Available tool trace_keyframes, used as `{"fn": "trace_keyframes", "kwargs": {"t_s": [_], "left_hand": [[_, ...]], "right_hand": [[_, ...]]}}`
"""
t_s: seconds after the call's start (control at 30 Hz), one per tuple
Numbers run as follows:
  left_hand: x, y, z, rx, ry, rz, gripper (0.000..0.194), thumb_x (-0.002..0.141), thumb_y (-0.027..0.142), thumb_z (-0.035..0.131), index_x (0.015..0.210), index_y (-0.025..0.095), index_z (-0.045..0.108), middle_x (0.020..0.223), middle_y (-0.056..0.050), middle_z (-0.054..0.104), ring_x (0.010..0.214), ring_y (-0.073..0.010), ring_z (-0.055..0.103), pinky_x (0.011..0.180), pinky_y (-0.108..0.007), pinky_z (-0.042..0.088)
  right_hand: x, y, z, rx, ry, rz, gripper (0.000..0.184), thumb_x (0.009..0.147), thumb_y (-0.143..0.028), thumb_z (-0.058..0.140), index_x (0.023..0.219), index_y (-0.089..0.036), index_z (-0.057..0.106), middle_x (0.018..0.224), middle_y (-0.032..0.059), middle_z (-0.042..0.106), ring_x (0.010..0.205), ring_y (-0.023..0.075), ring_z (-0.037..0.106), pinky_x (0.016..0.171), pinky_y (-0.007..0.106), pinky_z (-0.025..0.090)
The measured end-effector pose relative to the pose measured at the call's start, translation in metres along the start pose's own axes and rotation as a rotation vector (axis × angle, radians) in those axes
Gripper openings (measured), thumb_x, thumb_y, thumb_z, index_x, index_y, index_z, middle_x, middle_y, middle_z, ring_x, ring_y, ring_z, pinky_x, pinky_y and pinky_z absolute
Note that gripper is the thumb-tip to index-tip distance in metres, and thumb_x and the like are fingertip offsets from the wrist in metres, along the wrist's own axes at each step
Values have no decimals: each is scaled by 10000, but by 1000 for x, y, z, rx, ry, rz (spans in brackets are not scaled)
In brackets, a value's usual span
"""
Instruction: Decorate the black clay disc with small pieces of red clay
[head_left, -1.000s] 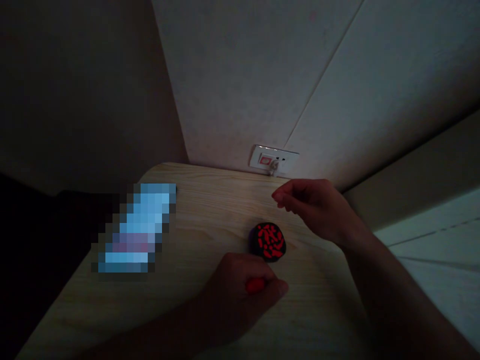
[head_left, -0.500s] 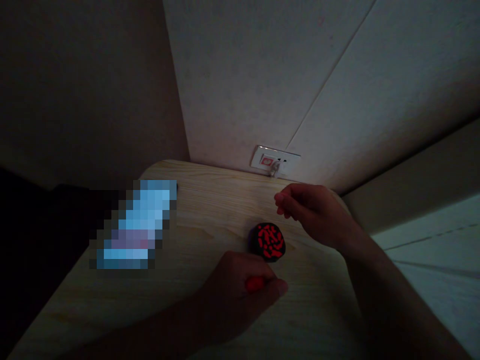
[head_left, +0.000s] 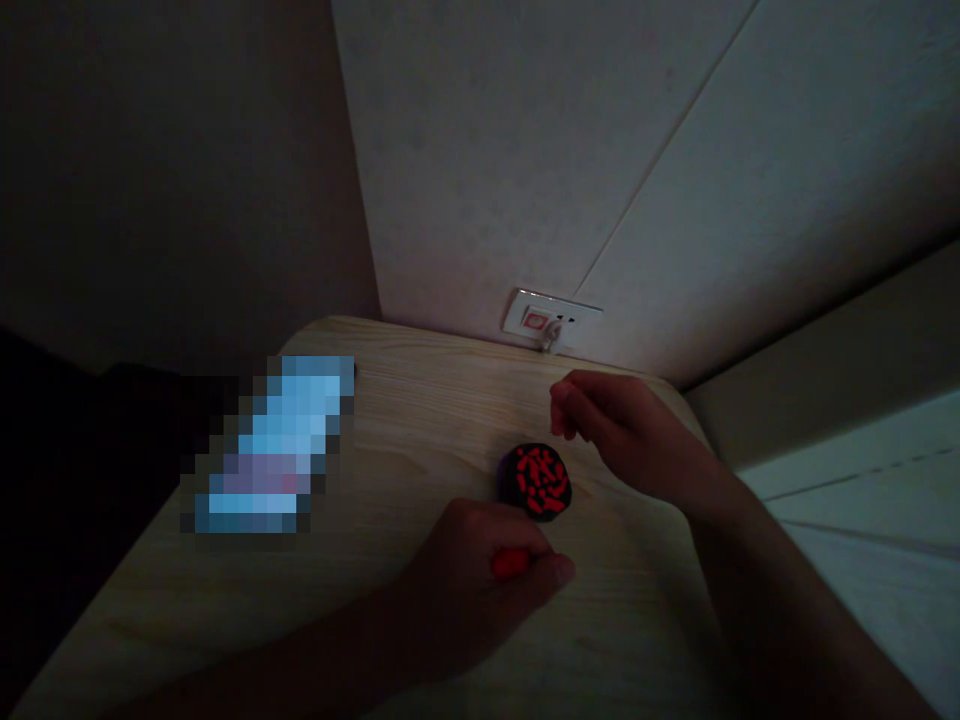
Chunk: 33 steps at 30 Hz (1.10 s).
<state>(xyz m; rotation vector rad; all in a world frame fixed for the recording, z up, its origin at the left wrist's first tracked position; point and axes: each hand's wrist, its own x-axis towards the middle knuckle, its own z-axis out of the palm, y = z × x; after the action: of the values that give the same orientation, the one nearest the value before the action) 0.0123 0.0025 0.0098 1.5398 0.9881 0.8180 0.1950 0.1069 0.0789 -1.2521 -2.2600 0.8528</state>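
A small round black thing (head_left: 535,483), its top patterned with bright red patches, stands on the pale wooden tabletop (head_left: 420,400). Just in front of it is my left hand (head_left: 487,580), closed, with thumb and forefinger brought together. A bright red spot shows inside that curl; whether it is a held thing or a red-lit finger I cannot tell. Behind and to the right of the black thing, apart from it, my right hand (head_left: 607,420) is closed above the tabletop. Its fingertips look reddish, and anything between them is hidden.
A phone-like lit screen (head_left: 277,440), blurred into blocks, lies on the left of the tabletop. At the back, a wall socket (head_left: 551,315) with a plug in it sits low on the pale wall (head_left: 480,180). The room is dim.
My right hand's fingers have curled in slightly. My left hand and the round black thing look almost the same, with only a slight shift of the view.
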Motion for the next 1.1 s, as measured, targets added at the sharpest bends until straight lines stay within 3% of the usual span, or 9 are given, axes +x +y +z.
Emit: {"fn": "trace_keyframes", "kwargs": {"t_s": [0.13,0.27,0.37,0.43,0.53,0.67,0.9,1.1], "left_hand": [[0,1,0,11,0,-21,336,906,294,661,602,154,629,602,49,524,599,-89,503,599,-233,349],[0,0,1,19,7,-9,331,906,295,667,608,156,627,599,53,522,593,-85,500,597,-230,346],[0,-2,2,27,8,-4,315,905,285,669,619,157,639,609,50,541,605,-88,513,609,-228,355],[0,-2,2,25,8,-5,307,902,277,668,621,157,645,609,48,545,604,-90,514,611,-229,359],[1,0,0,27,0,-9,317,904,286,664,615,155,646,605,46,542,599,-91,512,606,-233,359],[0,1,-1,34,4,-4,310,901,273,665,615,154,645,603,48,540,596,-90,513,602,-232,355],[0,2,0,17,0,16,324,907,270,664,606,153,637,604,47,538,598,-90,511,602,-230,358],[1,2,0,20,3,9,306,897,253,670,610,150,638,600,47,543,597,-88,513,607,-230,356]], "right_hand": [[-1,-2,0,-45,24,9,438,1015,-453,516,676,-186,592,575,-31,538,519,104,458,502,252,351],[0,-1,-2,-4,58,-2,221,891,-352,718,776,-170,667,667,-9,650,586,120,543,546,243,418],[0,0,-2,1,47,-37,153,930,-291,656,874,-166,723,799,29,741,693,145,633,644,257,478],[-1,0,-3,-22,32,-54,223,985,-291,571,877,-169,722,812,31,741,712,143,639,663,258,475],[-3,-3,-3,-63,24,-50,414,1048,-380,464,750,-176,666,654,-7,630,599,115,545,592,253,417],[-3,-6,-2,-86,2,-19,425,1016,-452,522,701,-182,608,584,-35,518,530,104,443,498,259,327],[0,-5,-3,-77,10,-60,170,940,-289,645,828,-172,696,703,6,676,608,126,547,569,245,421],[0,-4,-3,-93,6,-87,230,951,-328,660,799,-167,721,692,1,690,607,118,565,571,239,427]]}}
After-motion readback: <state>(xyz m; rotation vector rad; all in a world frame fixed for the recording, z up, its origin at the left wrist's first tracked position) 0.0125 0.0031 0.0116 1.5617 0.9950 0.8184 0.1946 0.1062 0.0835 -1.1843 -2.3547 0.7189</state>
